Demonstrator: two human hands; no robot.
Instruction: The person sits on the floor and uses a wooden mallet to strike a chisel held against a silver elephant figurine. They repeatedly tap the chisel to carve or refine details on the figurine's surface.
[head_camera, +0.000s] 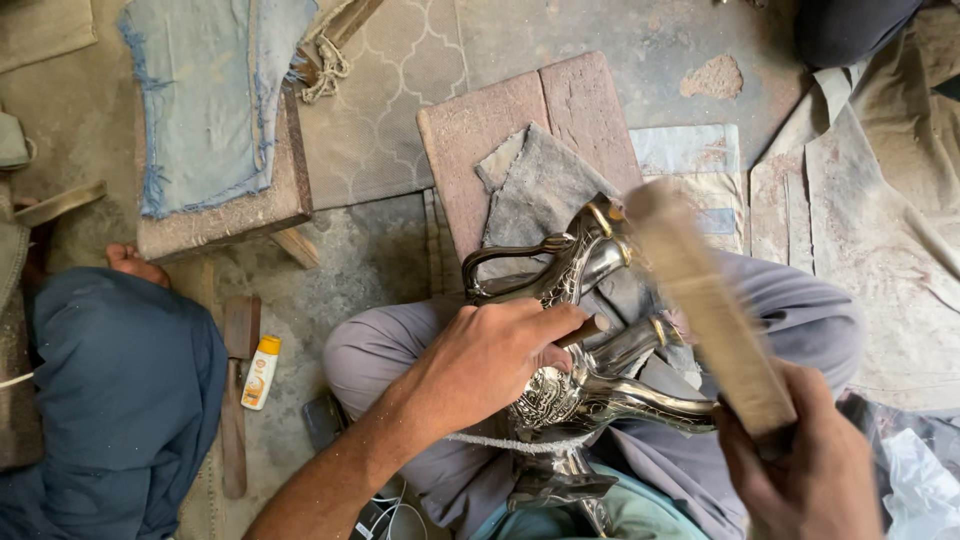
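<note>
Wooden board (470, 150) and grey cloth (540, 190) crowd the metal jug (575, 330).

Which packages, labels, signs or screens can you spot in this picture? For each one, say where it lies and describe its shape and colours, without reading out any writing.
Small bottle: lies on the stone floor left of the person's knee, beside a wooden tool; slim, white body with an orange and yellow label and a yellow cap.
Dark flat slab: on the floor by the left forearm, partly hidden; perhaps a phone, its screen cannot be told.
No signs in view.

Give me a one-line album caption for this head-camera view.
Seated on the floor, a person steadies an engraved metal ewer with the left hand while the right hand works a wooden brush over it.
</note>
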